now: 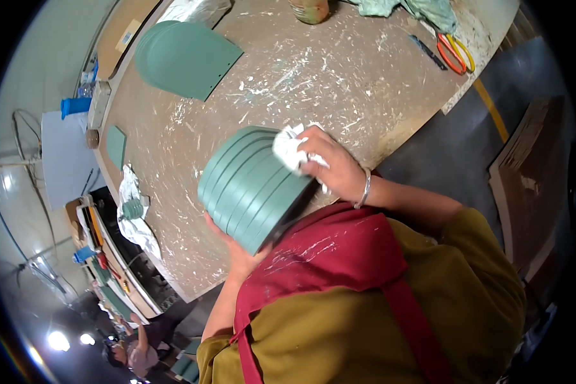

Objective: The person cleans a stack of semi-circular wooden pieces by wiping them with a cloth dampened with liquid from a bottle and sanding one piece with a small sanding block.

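Observation:
A green curved piece with parallel grooves (pixel 253 182) is tilted against the front of my apron; it looks like several rounded panels stacked together. My left hand (pixel 242 255) grips its lower edge, with most of the fingers hidden beneath. Bunched in my right hand (pixel 333 163) is a white cloth (pixel 289 148), pressed against the upper right side of the grooved piece. The right fingers are closed around the cloth.
Flat green panels with rounded ends (pixel 189 59) lie at the table's far left. Scissors (pixel 454 54) and a black cutter (pixel 427 52) lie far right, near a jar (pixel 309 9). Another white cloth (pixel 133 214) is on the left. Flattened cardboard (pixel 528 185) stands right. A co-worker (pixel 137 352) is lower left.

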The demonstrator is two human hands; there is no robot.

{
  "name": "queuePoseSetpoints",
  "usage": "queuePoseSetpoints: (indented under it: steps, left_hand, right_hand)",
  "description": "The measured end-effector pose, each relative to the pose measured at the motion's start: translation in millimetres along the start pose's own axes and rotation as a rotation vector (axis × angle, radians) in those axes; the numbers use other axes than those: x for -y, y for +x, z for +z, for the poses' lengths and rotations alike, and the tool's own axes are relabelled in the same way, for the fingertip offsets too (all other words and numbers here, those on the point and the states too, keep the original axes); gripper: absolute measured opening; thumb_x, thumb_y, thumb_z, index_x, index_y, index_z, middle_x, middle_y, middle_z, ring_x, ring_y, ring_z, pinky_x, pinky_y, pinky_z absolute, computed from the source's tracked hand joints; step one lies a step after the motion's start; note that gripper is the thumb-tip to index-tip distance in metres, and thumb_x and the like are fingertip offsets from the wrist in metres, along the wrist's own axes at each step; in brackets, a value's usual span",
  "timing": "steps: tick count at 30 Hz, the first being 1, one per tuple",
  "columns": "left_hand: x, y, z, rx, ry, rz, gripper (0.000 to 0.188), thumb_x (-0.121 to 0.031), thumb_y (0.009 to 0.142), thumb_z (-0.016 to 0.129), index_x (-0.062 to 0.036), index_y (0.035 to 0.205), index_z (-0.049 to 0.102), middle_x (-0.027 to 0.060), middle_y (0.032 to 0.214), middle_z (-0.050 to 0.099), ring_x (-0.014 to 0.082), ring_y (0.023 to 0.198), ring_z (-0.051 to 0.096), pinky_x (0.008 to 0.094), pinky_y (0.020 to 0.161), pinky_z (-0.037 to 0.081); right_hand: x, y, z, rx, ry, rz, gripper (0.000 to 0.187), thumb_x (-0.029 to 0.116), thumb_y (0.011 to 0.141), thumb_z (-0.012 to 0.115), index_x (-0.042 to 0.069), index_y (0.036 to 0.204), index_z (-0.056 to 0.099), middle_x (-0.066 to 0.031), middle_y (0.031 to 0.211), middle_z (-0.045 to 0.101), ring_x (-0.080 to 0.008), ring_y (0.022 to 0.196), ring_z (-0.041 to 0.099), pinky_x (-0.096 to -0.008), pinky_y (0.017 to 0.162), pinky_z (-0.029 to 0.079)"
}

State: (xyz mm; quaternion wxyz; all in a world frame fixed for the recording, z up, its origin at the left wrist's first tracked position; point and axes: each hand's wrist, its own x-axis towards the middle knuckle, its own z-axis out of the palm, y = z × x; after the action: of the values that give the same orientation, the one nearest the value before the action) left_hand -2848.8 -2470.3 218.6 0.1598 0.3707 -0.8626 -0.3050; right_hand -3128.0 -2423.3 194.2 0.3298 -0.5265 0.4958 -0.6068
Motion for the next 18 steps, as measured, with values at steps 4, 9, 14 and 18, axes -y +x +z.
queuePoseSetpoints:
  steps: [4,9,14,18]
  left_hand:
    - [0.8,16.1,-14.7,0.133,0.485,0.288,0.097,-0.04,0.073,0.067,-0.0071,0.148,0.014,0.0147,0.154,0.01,0.0342,0.143,-0.001,0.0498,0.111,-0.016]
    - [-6.4,-1.4,9.6,-0.167,0.049,0.156,0.093,-0.042,0.076,0.064,-0.0096,0.149,0.016,0.0135,0.154,0.012,0.0345,0.143,0.001,0.0494,0.112,-0.013]
    - [-3.7,-12.2,-0.3,-0.068,0.027,0.119,0.096,-0.04,0.076,0.066,-0.0096,0.148,0.011,0.0143,0.154,0.014,0.0343,0.143,0.004,0.0495,0.113,-0.011]
    - [-3.2,-12.4,-3.4,-0.047,0.011,0.085,0.098,-0.039,0.076,0.067,-0.0096,0.148,0.008,0.015,0.153,0.015,0.0341,0.143,0.007,0.0496,0.113,-0.009]
  right_hand:
    - [0.4,-3.2,-7.3,0.021,0.023,0.122,0.016,0.012,0.086,0.062,0.004,0.097,0.055,-0.013,0.107,0.051,-0.0299,0.102,0.052,-0.0369,0.091,0.041]
    - [25.2,7.1,15.5,-0.084,-0.052,-0.32,0.018,0.015,0.085,0.064,0.01,0.099,0.055,-0.012,0.113,0.05,-0.0306,0.105,0.049,-0.0408,0.092,0.039]
    - [-6.4,-7.3,-9.2,0.058,-0.09,0.219,0.016,0.015,0.091,0.053,0.002,0.1,0.053,-0.0137,0.099,0.052,-0.0294,0.096,0.052,-0.0355,0.083,0.042]
    - [43.0,28.1,8.7,-0.001,0.041,-0.214,0.02,0.02,0.086,0.064,0.008,0.098,0.053,-0.0131,0.105,0.051,-0.0303,0.102,0.05,-0.0388,0.089,0.04]
